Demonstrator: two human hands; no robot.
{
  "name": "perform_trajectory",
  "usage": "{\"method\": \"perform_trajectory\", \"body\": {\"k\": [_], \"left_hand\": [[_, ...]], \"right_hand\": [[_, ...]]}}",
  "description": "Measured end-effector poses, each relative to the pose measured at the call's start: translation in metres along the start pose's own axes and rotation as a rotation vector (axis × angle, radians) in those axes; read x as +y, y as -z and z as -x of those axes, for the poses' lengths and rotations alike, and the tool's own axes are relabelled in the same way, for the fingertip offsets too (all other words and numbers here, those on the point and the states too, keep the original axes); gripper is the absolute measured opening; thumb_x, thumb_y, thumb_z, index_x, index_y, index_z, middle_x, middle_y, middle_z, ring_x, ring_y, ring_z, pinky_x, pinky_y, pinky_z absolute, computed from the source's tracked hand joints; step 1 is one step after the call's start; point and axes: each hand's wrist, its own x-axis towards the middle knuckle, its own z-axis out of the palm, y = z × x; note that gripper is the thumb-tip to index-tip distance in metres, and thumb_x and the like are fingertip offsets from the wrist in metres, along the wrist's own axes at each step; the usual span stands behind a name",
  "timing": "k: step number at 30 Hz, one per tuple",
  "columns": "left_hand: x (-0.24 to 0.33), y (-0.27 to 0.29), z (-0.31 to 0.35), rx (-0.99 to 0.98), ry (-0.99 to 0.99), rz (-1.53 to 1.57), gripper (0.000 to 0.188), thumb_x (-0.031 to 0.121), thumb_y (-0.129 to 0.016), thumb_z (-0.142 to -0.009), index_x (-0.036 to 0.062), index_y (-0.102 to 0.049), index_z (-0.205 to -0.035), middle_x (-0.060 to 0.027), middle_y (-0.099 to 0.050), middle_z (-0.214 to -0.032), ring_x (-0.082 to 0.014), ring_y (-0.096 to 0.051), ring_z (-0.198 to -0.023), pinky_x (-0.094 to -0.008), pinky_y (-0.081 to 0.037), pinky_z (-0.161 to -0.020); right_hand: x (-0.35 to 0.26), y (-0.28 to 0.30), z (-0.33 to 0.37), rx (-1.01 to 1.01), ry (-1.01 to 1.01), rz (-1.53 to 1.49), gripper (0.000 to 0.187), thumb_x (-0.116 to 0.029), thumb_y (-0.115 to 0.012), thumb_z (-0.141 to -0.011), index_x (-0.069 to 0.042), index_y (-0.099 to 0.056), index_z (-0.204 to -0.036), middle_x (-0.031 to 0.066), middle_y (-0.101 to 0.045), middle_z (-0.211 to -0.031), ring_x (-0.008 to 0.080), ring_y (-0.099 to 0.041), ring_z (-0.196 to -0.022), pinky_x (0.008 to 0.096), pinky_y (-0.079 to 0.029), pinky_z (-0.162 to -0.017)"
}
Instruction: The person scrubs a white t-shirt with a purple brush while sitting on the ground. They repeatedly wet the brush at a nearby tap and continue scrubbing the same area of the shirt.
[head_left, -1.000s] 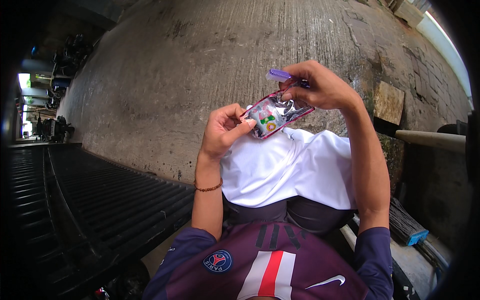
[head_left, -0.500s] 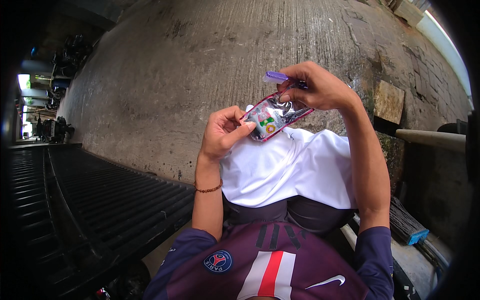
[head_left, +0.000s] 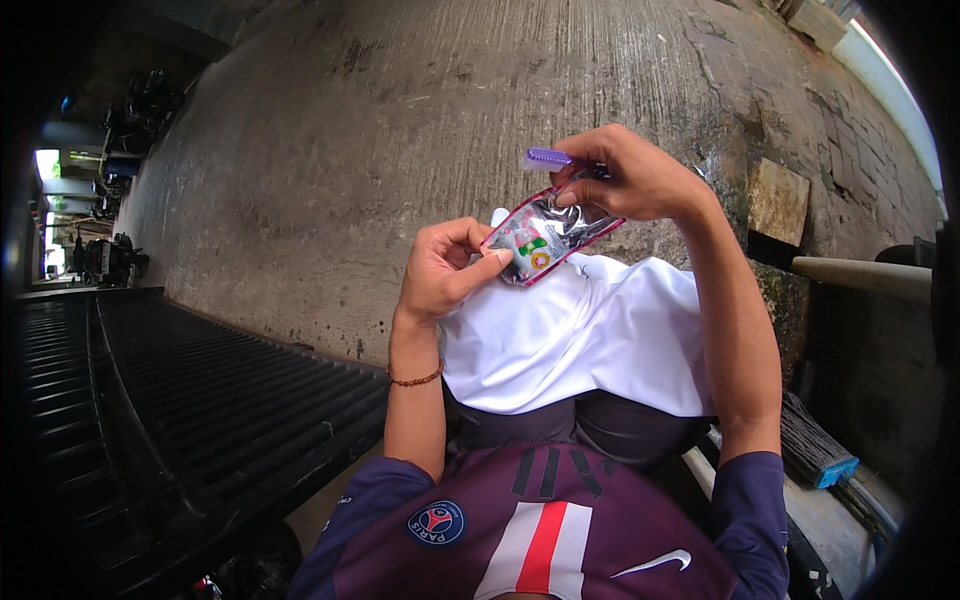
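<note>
A small shiny plastic pouch [head_left: 575, 225] with a pink edge and a colourful print is stretched above my lap. My left hand [head_left: 440, 268] pinches its lower left end between thumb and fingers. At its upper end my right hand [head_left: 645, 178] is closed, the thumb pressing on the plastic. Also in the right hand is a purple brush [head_left: 546, 158], its bristled end sticking out to the left past the fingers; the rest of it is hidden. Under both hands a white cloth [head_left: 590, 345] lies spread over my lap.
A black slatted metal gate [head_left: 250, 400] runs along my left. To the right are a wooden block [head_left: 778, 203], a pale pole [head_left: 862, 279] and a broom head [head_left: 820, 440] with a blue end. Concrete floor [head_left: 420, 110] stretches ahead, with motorcycles [head_left: 110, 260] at the far left.
The purple brush has shifted slightly down and left and tilted in my right hand. The left hand and the pouch's lower end have sunk a little.
</note>
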Motion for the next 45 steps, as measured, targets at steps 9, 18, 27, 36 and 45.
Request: {"method": "perform_trajectory", "body": {"k": [9, 18, 27, 36, 45], "left_hand": [[0.0, -0.001, 0.002, 0.016, 0.006, 0.003, 0.021, -0.009, -0.083, -0.093, 0.0038, -0.068, -0.084, -0.0065, -0.078, -0.097, -0.0082, -0.068, -0.088, -0.0263, -0.054, -0.08], [0.0, 0.0, 0.003, 0.018, -0.009, -0.02, 0.018, -0.007, -0.084, -0.093, 0.0017, -0.07, -0.085, -0.0073, -0.078, -0.096, -0.0085, -0.068, -0.089, -0.027, -0.055, -0.081], [-0.002, -0.001, 0.003, 0.034, -0.018, -0.02, 0.018, -0.005, -0.085, -0.093, 0.0011, -0.071, -0.085, -0.0047, -0.076, -0.093, -0.0076, -0.066, -0.088, -0.0263, -0.054, -0.08], [0.0, -0.001, 0.002, 0.051, -0.023, 0.002, 0.017, -0.005, -0.085, -0.094, 0.0021, -0.071, -0.086, -0.0043, -0.075, -0.094, -0.0069, -0.065, -0.087, -0.0256, -0.053, -0.08], [0.001, -0.003, 0.0, 0.051, -0.034, -0.008, 0.018, -0.005, -0.085, -0.094, 0.0023, -0.071, -0.086, -0.0044, -0.075, -0.095, -0.0068, -0.065, -0.086, -0.0253, -0.053, -0.079]], "right_hand": [[0.0, -0.003, -0.002, -0.008, 0.011, 0.021, 0.034, -0.006, -0.086, -0.091, 0.001, -0.08, -0.124, 0.0155, -0.084, -0.107, 0.03, -0.08, -0.099, 0.0427, -0.061, -0.09], [0.0, -0.004, 0.0, 0.004, 0.035, 0.005, 0.026, -0.005, -0.086, -0.091, 0.003, -0.079, -0.116, 0.0135, -0.081, -0.095, 0.0276, -0.076, -0.088, 0.0432, -0.058, -0.084], [0.007, -0.001, -0.001, -0.033, -0.023, -0.072, 0.022, -0.013, -0.086, -0.094, 0.003, -0.073, -0.099, 0.0138, -0.077, -0.089, 0.0251, -0.071, -0.081, 0.0427, -0.054, -0.076], [0.017, 0.001, 0.002, -0.017, 0.049, -0.02, 0.034, -0.027, -0.087, -0.095, 0.003, -0.072, -0.101, 0.0158, -0.073, -0.087, 0.0271, -0.065, -0.082, 0.0439, -0.051, -0.079], [0.013, 0.003, 0.004, -0.007, 0.022, 0.035, 0.045, -0.039, -0.086, -0.096, 0.004, -0.073, -0.102, 0.0195, -0.074, -0.091, 0.032, -0.068, -0.085, 0.0454, -0.053, -0.08]]}}
